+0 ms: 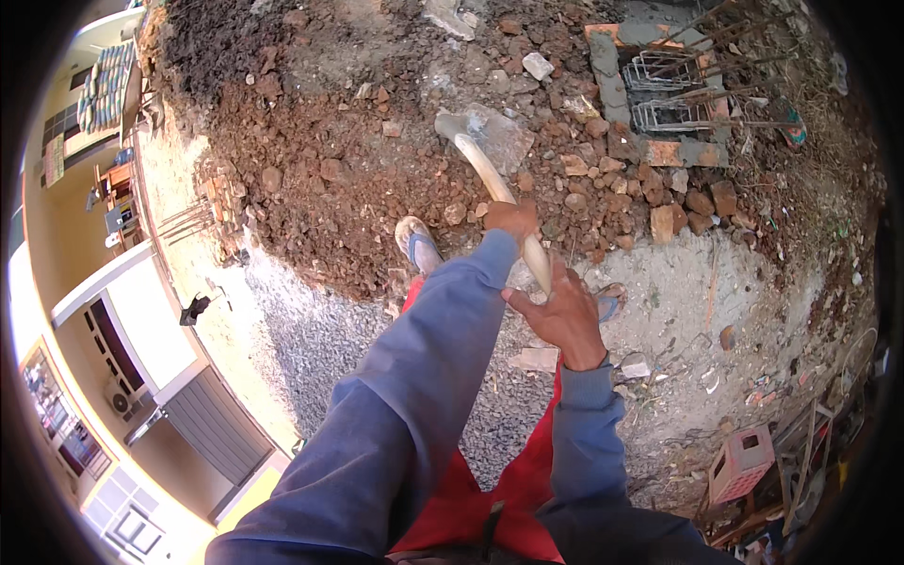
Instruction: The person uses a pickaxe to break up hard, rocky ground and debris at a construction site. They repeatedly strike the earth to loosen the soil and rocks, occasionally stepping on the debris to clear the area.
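A hoe's wooden handle (pixel 489 169) slants down from its metal head, and its broad dirt-covered blade (pixel 503 138) lies against reddish soil and rubble. My left hand (pixel 514 220) is closed around the lower half of this handle. At the handle's near end is my right hand (pixel 568 311), thumb spread and fingers apart; it is beside or lightly touching the wood, and its palm side is hidden. Both forearms wear blue-grey sleeves. My feet, in flip-flops, stand on either side of the handle's end.
A brick-and-mortar frame (pixel 609 78) with steel rebar cages stands at upper right. Broken bricks and stones (pixel 662 224) lie below it. Grey gravel (pixel 318 353) spreads near my feet. A pink plastic crate (pixel 741 462) sits at lower right, and a building (pixel 106 282) lines the left.
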Available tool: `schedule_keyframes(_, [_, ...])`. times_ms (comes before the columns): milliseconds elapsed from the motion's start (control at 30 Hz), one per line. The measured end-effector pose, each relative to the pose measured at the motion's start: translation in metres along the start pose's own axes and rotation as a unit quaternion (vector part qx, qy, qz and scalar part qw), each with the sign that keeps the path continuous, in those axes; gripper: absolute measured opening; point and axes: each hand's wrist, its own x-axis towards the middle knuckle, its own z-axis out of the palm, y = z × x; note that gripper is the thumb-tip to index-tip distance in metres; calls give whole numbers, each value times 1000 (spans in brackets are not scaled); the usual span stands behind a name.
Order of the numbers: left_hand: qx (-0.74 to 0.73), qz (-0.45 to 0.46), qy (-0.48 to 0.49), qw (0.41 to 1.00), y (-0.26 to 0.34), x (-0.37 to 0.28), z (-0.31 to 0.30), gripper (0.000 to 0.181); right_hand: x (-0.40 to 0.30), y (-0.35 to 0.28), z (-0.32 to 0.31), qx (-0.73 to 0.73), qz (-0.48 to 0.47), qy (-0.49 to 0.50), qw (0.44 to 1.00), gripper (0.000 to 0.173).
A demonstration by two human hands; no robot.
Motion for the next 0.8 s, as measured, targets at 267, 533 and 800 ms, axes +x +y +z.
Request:
schedule_keyframes(267, [-96,4,-68,993,-67,86,-36,44,-4,21,139,1,32,61,998,33])
schedule_keyframes(533, [-388,23,71,919,-149,52,-173,36,9,10,225,-147,-193,60,968,20])
schedule_keyframes(800, [-448,139,384,795,-100,166,-589,37,159,-362,356,-126,-304,-83,941,32])
